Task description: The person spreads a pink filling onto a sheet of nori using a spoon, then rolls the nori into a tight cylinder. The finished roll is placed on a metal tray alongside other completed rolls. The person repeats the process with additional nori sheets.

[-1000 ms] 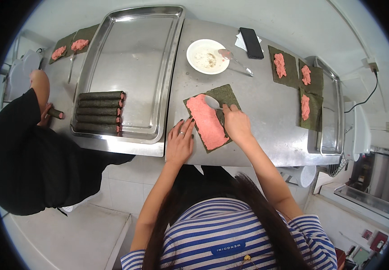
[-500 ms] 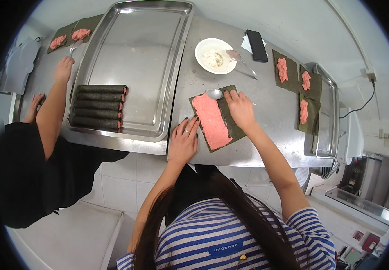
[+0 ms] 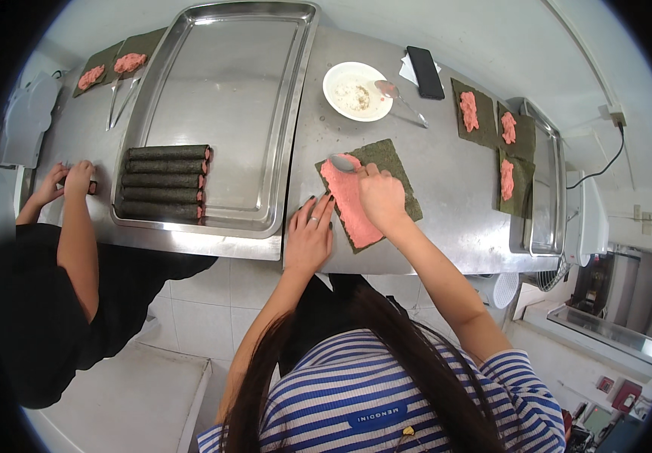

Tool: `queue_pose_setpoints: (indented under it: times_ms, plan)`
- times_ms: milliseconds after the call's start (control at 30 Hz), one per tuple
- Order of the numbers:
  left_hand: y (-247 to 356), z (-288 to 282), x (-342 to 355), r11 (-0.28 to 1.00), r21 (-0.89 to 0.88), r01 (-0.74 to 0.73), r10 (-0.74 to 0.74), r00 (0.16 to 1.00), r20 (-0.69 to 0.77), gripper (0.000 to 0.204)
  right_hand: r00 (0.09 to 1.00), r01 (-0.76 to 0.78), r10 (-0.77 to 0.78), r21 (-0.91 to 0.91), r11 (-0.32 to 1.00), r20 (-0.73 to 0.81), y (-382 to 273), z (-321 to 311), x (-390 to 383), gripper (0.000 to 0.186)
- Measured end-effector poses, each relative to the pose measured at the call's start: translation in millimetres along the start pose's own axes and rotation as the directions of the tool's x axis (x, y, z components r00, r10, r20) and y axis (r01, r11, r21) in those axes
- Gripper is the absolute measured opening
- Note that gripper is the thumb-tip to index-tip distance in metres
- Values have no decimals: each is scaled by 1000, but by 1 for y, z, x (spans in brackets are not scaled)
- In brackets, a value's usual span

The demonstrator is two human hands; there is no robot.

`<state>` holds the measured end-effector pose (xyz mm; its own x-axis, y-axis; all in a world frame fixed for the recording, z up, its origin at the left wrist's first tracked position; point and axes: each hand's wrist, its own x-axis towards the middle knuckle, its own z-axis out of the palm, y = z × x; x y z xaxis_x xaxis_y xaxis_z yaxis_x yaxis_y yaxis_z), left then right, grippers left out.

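On the steel table a seaweed sheet (image 3: 395, 174) lies beneath a long layer of pink paste (image 3: 352, 204). My right hand (image 3: 380, 192) grips a metal spoon (image 3: 341, 163), whose bowl rests on the upper-left part of the paste. My left hand (image 3: 309, 232) has its fingers apart, their tips at the left edge of the sheet. Behind the sheet, a white plate (image 3: 357, 90) with some residue holds a second spoon (image 3: 388, 90).
A steel tray (image 3: 280, 124) at left holds several seaweed rolls (image 3: 161, 180). Paste-topped sheets (image 3: 472, 136) lie right beside another tray (image 3: 548, 234); more (image 3: 99, 64) at upper left. A phone (image 3: 425, 72) sits behind. A co-worker's hands (image 3: 77, 175) work at far left.
My right hand and spoon have moved left over the paste. The co-worker's hands reached toward the far utensil, then drew back to a dark roll at the table's left.
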<state>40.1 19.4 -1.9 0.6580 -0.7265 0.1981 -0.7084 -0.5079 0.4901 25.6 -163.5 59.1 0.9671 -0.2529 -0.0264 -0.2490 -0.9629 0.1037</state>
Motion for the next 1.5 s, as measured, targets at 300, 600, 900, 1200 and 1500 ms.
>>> queue_pose_setpoints:
  times_ms: [300, 600, 900, 1200, 1500]
  plan:
    - [1, -1, 1, 1000, -6, 5, -5, 1000, 22, 55, 995, 15, -33, 197, 980, 90, -14, -16, -3, 23]
    - [1, -2, 1, 1000, 7, 2, -2, 999, 33, 55, 999, -37, 32, 173, 984, 34, 7, -11, 5, 25]
    - [2, -3, 2, 1000, 14, -12, 12, 1000, 6, 55, 982, 167, -159, 67, 984, -106, 29, -18, 7, 16]
    - [7, -2, 2, 1000, 24, -3, 4, 1000, -5, 57, 998, 26, -20, 84, 996, -66, 69, -7, -20, 16]
    - [10, -4, 3, 993, 114, -12, 15, 1000, -25, 51, 972, 235, -229, 156, 960, -54, 70, -1, -2, 13]
